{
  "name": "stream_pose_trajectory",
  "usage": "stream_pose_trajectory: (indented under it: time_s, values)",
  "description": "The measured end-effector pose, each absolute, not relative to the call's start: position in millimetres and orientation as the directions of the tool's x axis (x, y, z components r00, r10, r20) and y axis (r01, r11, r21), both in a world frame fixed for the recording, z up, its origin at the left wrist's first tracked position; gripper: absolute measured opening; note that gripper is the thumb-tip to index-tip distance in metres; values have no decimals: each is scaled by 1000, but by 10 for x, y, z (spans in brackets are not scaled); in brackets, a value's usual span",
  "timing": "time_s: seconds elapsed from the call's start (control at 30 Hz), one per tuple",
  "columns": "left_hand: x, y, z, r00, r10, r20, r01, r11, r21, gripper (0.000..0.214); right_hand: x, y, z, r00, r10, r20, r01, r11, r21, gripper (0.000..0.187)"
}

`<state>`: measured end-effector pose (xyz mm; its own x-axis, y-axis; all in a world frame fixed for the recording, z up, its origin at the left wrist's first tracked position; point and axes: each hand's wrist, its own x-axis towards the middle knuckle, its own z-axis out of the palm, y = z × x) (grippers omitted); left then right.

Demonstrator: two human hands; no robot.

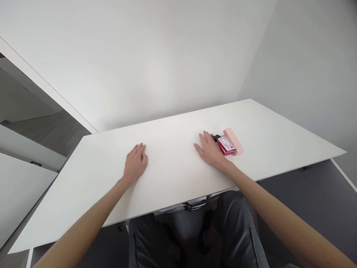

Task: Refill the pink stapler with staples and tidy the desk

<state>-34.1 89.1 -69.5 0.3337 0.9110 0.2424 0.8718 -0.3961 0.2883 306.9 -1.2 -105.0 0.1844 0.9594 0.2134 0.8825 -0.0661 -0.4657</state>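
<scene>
My left hand rests on the white tabletop, left of the middle, its fingers loosely stretched out and nothing in it. Farther right, my right hand lies palm down with its fingers spread. Just beside that hand is a small red and white box with a printed label. Behind the box lies a pale pink case, long and rounded. A black object shows partly between my right fingers and the box; its kind cannot be made out.
The white table stands against a pale wall, with a grey wall on the right. My legs are under the front edge, near a black handle-like part. A white panel is at the left.
</scene>
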Motion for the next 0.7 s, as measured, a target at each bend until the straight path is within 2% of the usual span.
stream_pose_trajectory:
  time_s: [0.17, 0.4, 0.7]
  values:
    - [-326, 893, -676, 328, 913, 242, 871, -391, 296, 53, 3316, -69, -1038, 182, 959, 217, 895, -70, -441, 72]
    - [-313, 893, -647, 331, 916, 226, 878, -387, 283, 54, 3431, -283, -932, 49, 977, 210, 884, 55, -464, 66]
    - [-307, 889, -627, 328, 918, 221, 874, -384, 297, 53, 3459, -313, -903, 30, 976, 215, 876, 78, -477, 61]
